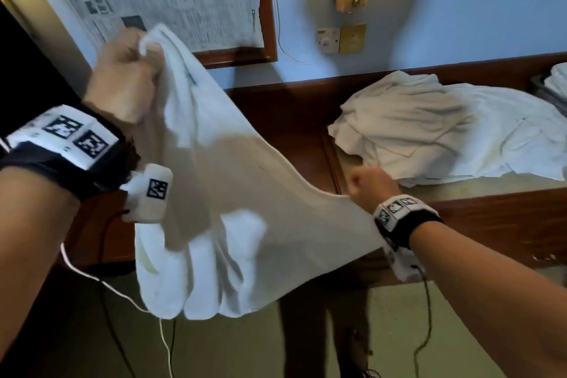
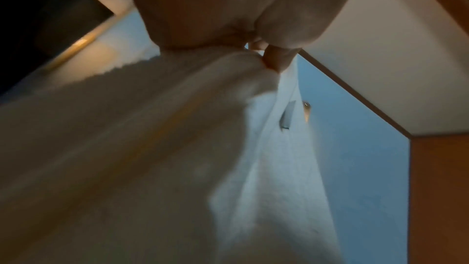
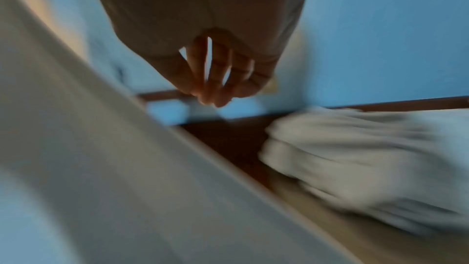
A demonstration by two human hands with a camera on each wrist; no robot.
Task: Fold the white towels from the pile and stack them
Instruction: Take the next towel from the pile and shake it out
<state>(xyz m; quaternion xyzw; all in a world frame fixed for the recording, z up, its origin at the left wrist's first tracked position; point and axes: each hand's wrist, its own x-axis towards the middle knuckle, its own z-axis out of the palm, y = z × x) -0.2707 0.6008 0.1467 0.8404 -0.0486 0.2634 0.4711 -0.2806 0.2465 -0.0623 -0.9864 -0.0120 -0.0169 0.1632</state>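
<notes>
Head view: left hand (image 1: 122,77) clutches one bunched corner of the white towel (image 1: 233,193); the right hand (image 1: 372,186), beside the pile (image 1: 445,135) on the table (image 1: 491,212), appears to pinch the opposite edge. The cloth sags, soft and light; hold it by its corners. Left wrist view: fingers (image 2: 276,59) clamp gathered cloth. Right wrist view: blurred, so this hand's grip cannot be told.
</notes>
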